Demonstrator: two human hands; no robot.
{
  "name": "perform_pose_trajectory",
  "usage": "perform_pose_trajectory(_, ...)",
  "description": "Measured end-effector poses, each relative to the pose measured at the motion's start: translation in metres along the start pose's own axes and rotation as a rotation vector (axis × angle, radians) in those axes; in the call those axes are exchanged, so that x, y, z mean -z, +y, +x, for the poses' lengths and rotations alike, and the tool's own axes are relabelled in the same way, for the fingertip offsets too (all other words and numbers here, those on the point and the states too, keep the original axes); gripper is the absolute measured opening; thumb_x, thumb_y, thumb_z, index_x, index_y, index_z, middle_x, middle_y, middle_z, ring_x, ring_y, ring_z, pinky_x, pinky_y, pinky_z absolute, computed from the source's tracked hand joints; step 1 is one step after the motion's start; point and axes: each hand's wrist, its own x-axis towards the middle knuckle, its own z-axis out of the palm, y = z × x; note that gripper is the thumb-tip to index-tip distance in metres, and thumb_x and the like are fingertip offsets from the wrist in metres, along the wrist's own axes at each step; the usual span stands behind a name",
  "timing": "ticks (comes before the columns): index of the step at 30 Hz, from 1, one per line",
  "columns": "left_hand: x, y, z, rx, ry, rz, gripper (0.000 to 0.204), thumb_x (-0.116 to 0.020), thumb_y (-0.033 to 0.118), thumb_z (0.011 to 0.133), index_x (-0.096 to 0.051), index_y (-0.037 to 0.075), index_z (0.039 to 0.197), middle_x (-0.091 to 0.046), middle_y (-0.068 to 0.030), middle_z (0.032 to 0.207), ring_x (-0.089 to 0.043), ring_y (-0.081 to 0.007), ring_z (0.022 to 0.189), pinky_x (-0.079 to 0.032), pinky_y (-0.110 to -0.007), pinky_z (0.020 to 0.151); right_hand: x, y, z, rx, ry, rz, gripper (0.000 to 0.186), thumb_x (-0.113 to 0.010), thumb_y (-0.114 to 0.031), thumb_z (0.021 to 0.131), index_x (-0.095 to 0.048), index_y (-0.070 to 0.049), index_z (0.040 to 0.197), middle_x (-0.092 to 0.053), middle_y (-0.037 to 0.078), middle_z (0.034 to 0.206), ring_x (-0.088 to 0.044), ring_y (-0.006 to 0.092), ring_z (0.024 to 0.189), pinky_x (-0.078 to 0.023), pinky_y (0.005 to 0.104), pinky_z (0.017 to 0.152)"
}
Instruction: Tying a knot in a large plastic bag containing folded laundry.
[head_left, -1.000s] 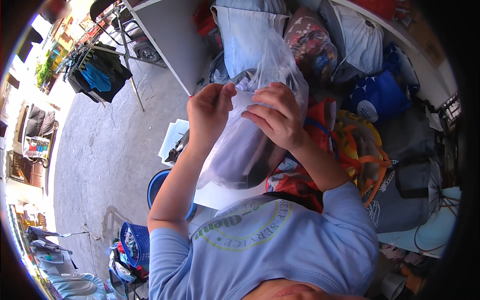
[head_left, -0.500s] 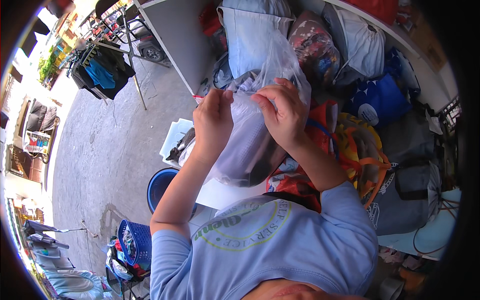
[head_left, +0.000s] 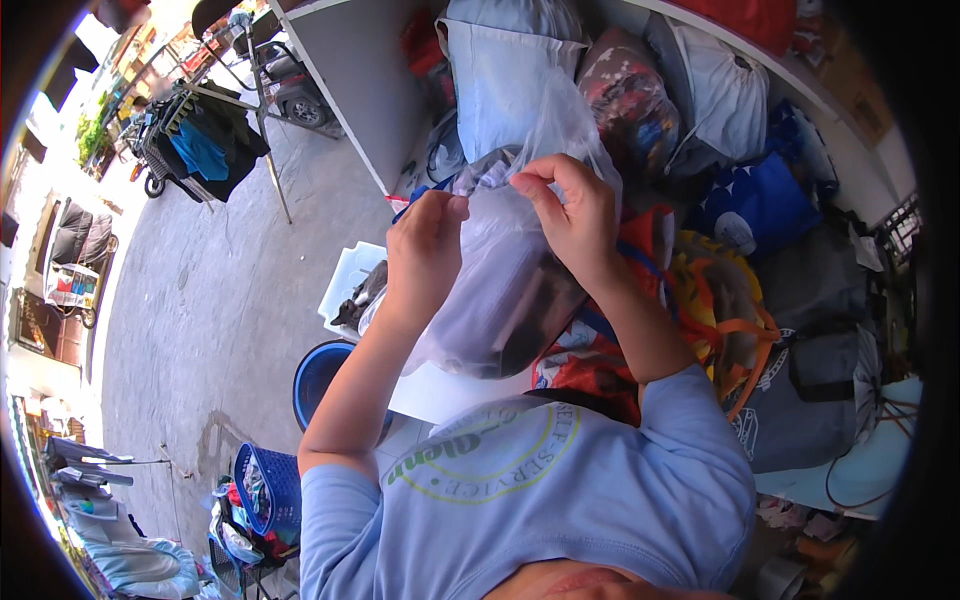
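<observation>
A clear plastic bag (head_left: 490, 310) holding lilac and dark soft items rests on a white surface (head_left: 450, 400) in front of me. My left hand (head_left: 425, 250) is closed in a pinch on the bag's film at the upper left of the bag. My right hand (head_left: 570, 215) pinches the same film near the top, thumb and index finger meeting, the other fingers curled. The two hands are a short way apart, with the bag between and beneath them. The film at the fingertips is hard to make out.
Stuffed bags (head_left: 510, 100) fill the white shelving behind and to my right, along with orange-handled totes (head_left: 700, 330). At left are a white tray (head_left: 345, 275), a blue basin (head_left: 320, 385), a blue laundry basket (head_left: 270, 485) and a rack of hanging clothes (head_left: 205, 150) on concrete ground.
Since a second ago my left hand has moved a little down and right. My right hand's fingers have drawn together and curled, and the top of the bag has shifted slightly.
</observation>
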Motion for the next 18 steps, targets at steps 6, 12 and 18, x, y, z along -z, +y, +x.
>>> perform_pose_trajectory(6, 0.015, -0.011, -0.018, 0.320, -0.169, -0.465, 0.050, -0.043, 0.044, 0.103, -0.060, -0.002, 0.097, -0.043, 0.0016, 0.061, -0.037, -0.0059, 0.051, -0.034, -0.023, 0.048, 0.004, -0.004, 0.024, 0.096, -0.184, 0.091, 0.012, -0.070, -0.006, 0.085, -0.061, 0.001, 0.086, -0.064, 0.013, 0.079, -0.065, 0.0282, 0.072, -0.050, 0.0349, 0.064)
perform_pose_trajectory(12, 0.025, -0.015, -0.036, 0.447, -0.091, -0.616, 0.061, -0.029, 0.051, 0.105, -0.059, -0.002, 0.103, -0.044, 0.0001, 0.060, -0.039, -0.0072, 0.049, -0.034, -0.024, 0.047, 0.008, 0.032, 0.085, 0.272, -0.099, -0.110, 0.013, -0.068, -0.012, 0.088, -0.062, -0.002, 0.090, -0.063, 0.012, 0.083, -0.064, 0.0305, 0.072, -0.050, 0.0363, 0.065)
perform_pose_trajectory(18, 0.031, 0.000, -0.047, 0.451, -0.230, -0.535, 0.055, -0.032, 0.045, 0.106, -0.059, -0.002, 0.102, -0.043, 0.0001, 0.060, -0.039, -0.0072, 0.050, -0.034, -0.024, 0.049, 0.013, 0.074, 0.169, 0.299, 0.035, -0.552, 0.014, -0.059, -0.017, 0.091, -0.063, -0.004, 0.092, -0.063, 0.020, 0.088, -0.065, 0.0375, 0.081, -0.051, 0.0451, 0.069)
